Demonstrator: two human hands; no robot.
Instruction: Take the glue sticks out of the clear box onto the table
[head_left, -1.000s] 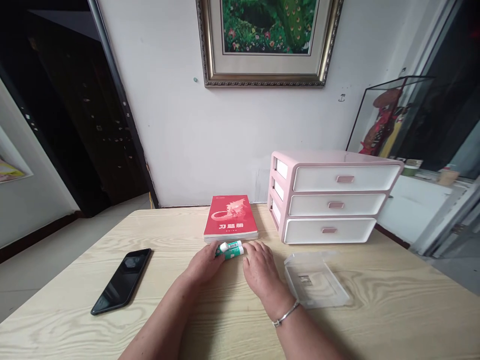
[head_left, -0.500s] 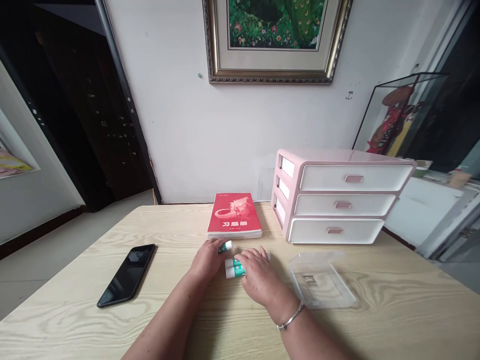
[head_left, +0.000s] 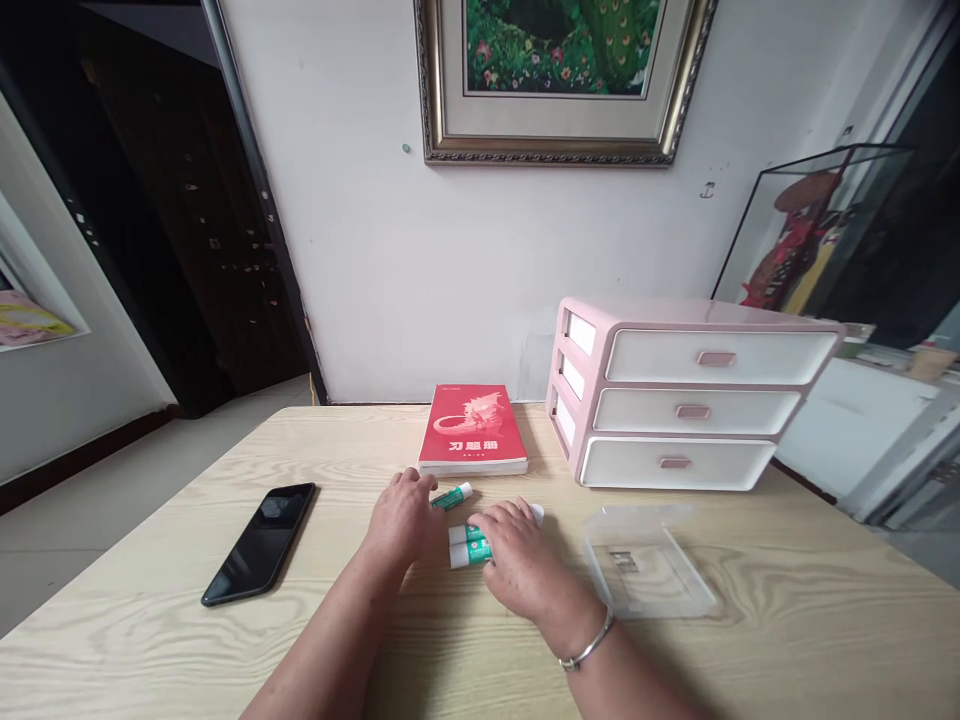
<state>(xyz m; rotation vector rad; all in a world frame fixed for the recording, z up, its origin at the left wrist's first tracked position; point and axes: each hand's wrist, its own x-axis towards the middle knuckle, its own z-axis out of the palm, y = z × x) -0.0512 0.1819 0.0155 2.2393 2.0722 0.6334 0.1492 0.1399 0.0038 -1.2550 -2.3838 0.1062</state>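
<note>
1. The desk [head_left: 787, 640] has open wood on the near side and to the left. The black phone [head_left: 260, 541] lies alone there, well apart from both hands.
2. Farther back, the red book [head_left: 473, 430] lies near the wall edge. The pink drawer unit [head_left: 679, 395] stands to its right, its three drawers shut. A clear plastic tray [head_left: 649, 560] lies just right of the right hand.
3. Three green glue sticks lie between the hands and the book. One glue stick [head_left: 453, 496] lies at the left fingertips. A pair of glue sticks [head_left: 466, 543] lies side by side under the right hand.
4. A second ago the sticks lay bunched together in front of the book. Now the pair sits nearer the person and the single stick lies apart.
5. The left hand [head_left: 397, 515] rests palm down, its fingers loosely curled, touching the single stick without closing on it.
6. The right hand [head_left: 517, 560] lies palm down over the pair. Its fingers are bent over them, and whether they clamp cannot be told. A bracelet [head_left: 587, 645] circles that wrist.
</note>
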